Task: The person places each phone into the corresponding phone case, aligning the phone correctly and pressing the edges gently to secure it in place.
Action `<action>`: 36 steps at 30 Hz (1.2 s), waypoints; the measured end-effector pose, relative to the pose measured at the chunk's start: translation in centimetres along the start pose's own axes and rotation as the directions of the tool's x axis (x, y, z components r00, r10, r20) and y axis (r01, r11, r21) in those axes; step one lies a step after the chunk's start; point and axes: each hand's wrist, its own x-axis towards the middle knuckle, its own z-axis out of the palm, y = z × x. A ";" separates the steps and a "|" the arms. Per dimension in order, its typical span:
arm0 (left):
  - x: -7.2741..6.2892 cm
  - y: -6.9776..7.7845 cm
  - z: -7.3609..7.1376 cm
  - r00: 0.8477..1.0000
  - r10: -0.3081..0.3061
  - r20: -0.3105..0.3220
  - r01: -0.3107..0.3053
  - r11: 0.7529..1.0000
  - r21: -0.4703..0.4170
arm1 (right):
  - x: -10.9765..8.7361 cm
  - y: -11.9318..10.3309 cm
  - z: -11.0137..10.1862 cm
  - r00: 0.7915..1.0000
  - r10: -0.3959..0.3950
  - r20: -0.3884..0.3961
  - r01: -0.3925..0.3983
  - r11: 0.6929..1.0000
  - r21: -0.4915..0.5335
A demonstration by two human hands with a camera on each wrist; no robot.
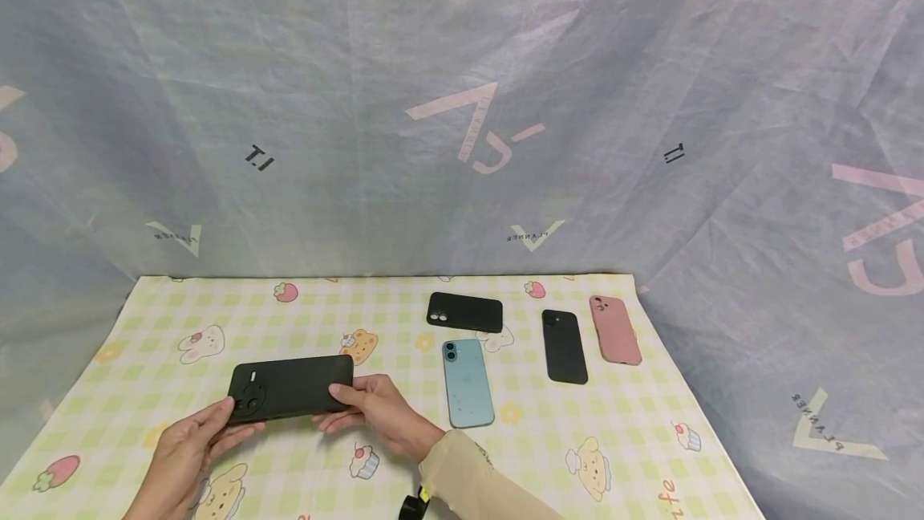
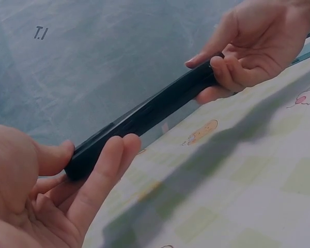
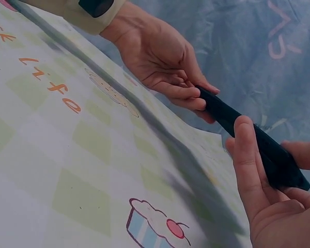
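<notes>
A black phone [image 1: 303, 386], in what looks like a dark case, is held lengthwise between both hands above the cloth, its round camera ring at the left end. My left hand [image 1: 186, 441] pinches that end, thumb on the upper face and fingers beneath. At the opposite end, my right hand [image 1: 382, 416] grips the corner with its thumb on the back and fingers under it. The left wrist view shows the phone [image 2: 144, 114] nearly edge-on and tilted. Below it a shadow falls on the cloth. Nearest the right hand lies a light blue phone [image 1: 468, 387].
Behind the blue phone lies a black phone case [image 1: 472, 314] with camera cut-outs. Farther right are another black phone [image 1: 565, 351] and a pink phone case [image 1: 617, 333]. A green checked tablecloth [image 1: 549, 456] covers the table, and a grey-blue curtain [image 1: 361, 143] hangs behind it.
</notes>
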 end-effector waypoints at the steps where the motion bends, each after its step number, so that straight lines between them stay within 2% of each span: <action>1: 0.0 0.0 0.0 1.000 -0.003 -0.003 0.003 1.000 0.005 | 0.0 0.0 0.0 1.000 0.001 0.003 -0.001 1.000 0.002; 14: 0.0 0.0 0.2 1.000 0.012 -0.029 -0.011 1.000 0.010 | 0.0 -0.1 0.0 1.000 -0.007 0.025 0.007 1.000 0.000; 21: 0.0 0.0 0.3 0.999 -0.014 -0.045 0.015 1.000 0.027 | -0.1 -0.1 0.0 1.000 -0.003 0.028 0.003 1.000 -0.002; 26: 0.1 0.0 0.3 0.999 -0.006 -0.044 0.007 0.999 0.036 | -0.1 -0.1 -0.1 0.999 0.003 0.032 -0.003 1.000 -0.003; 30: 0.1 0.1 0.4 0.999 0.008 -0.046 -0.005 0.998 0.062 | -0.1 -0.1 -0.1 0.999 0.003 0.034 -0.002 1.000 -0.007; 36: 0.2 0.3 0.6 0.997 -0.011 -0.077 0.020 0.993 0.118 | -0.1 0.0 -0.1 0.999 0.007 0.032 -0.006 1.000 -0.013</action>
